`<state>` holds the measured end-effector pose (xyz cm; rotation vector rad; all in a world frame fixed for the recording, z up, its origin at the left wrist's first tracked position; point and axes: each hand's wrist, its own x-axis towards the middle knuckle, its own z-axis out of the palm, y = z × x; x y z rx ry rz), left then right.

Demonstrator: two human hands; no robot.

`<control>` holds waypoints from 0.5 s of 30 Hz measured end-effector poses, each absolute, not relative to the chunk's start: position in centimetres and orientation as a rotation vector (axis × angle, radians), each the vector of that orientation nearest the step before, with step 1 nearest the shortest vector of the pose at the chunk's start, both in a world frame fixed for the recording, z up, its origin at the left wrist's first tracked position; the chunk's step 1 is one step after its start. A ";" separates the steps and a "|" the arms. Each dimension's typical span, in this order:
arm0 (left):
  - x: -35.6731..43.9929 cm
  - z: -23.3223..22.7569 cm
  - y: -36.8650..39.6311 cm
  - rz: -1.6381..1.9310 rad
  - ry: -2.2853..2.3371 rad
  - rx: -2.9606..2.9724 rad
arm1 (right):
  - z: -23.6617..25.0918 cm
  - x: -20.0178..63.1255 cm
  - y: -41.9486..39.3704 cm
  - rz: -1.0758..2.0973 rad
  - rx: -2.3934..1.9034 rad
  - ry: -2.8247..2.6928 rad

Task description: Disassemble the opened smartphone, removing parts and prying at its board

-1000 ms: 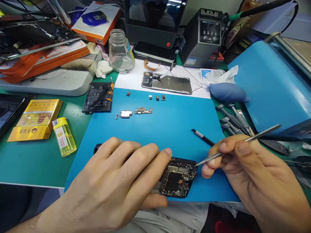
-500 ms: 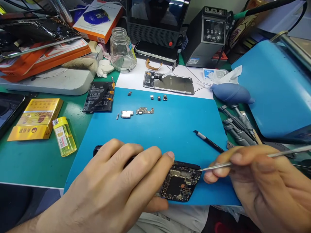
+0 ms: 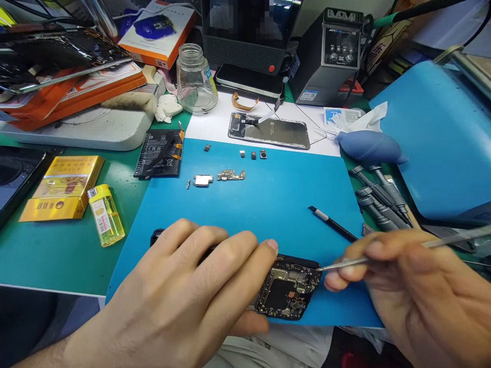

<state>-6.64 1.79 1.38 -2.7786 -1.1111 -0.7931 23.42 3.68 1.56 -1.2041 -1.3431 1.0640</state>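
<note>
A: Bottom centre?
B: Left hand [image 3: 184, 296] flat on opened phone [image 3: 286, 289], pinning it. Right hand [image 3: 402, 286] pinches tweezers [image 3: 383, 255], tip at board's top edge.
A: Further up?
B: Small parts [image 3: 230, 175] mid-mat, battery [image 3: 159, 153] upper left.

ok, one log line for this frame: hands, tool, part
left hand: pressing down opened phone | right hand: grips metal tweezers | tip: at phone's upper right edge | surface: blue mat

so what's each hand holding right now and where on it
The right hand pinches thin metal tweezers near mid-length, their tip at the opened black phone's upper right corner. The left hand lies flat over that phone's body, pinning it to the blue mat.
</note>
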 end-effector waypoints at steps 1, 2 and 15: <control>-6.7 1.4 1.7 -0.792 -1.113 -2.775 | 1.5 23.6 3.1 0.973 -1.196 -1.380; -6.8 1.4 1.6 -0.793 -1.111 -2.771 | 1.4 23.7 2.6 0.885 -1.201 -1.413; -6.7 1.3 1.6 -0.777 -1.139 -2.785 | 1.9 22.9 3.7 1.078 -1.271 -1.303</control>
